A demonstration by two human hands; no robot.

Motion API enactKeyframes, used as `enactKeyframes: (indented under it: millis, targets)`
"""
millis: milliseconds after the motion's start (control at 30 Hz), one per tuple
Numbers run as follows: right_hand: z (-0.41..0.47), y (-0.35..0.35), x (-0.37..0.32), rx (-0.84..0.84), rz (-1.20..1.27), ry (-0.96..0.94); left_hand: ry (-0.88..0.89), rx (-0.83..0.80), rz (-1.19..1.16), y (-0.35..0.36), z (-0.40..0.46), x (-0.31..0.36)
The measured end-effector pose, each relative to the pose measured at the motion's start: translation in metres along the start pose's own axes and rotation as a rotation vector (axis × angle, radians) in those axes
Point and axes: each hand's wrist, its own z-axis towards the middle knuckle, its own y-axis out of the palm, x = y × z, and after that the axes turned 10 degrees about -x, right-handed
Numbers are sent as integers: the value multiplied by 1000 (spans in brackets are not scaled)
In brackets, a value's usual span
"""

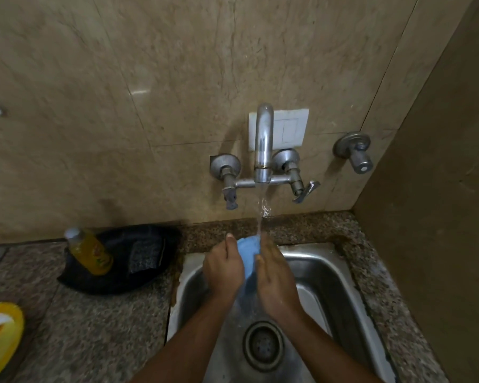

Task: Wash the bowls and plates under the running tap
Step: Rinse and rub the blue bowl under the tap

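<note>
A light blue plate or bowl stands on edge between my two hands, over the steel sink. My left hand grips its left side, thumb up along the rim. My right hand lies against its right face with fingers fairly straight. Water runs from the wall tap in a thin stream onto the top edge of the dish and my right fingers. Most of the dish is hidden behind my hands.
A yellow liquid bottle leans in a black dish with a dark scrub pad on the granite counter to the left. A yellow plate sits at the far left edge. The drain lies below my wrists.
</note>
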Motion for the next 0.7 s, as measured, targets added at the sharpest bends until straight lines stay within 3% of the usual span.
enactKeyframes:
  millis: [67,167,233,367,433,500,567,633,700]
  targets:
    - [-4,2,3,-55,-29,-110,-55,-10,-40,-1,4,3]
    - [3,-12,1,-52,614,194,-220,-15,-182,-6,8,7]
    - [13,-24,0,-52,927,316,-366,-74,-424,-8,12,6]
    - [24,-35,-1,-101,954,304,-490,-237,-815,-9,15,-5]
    - [30,-35,2,-92,923,321,-377,-226,-682,-12,13,-6]
    - [34,-35,-1,-104,834,266,-64,-245,-333,-17,16,-8]
    - [38,-33,-2,-115,776,178,200,-380,106,-22,16,0]
    - [42,-31,-6,-105,728,146,255,-417,388,-20,17,9]
    - [42,-27,-9,-54,554,83,255,-311,472,-17,18,12]
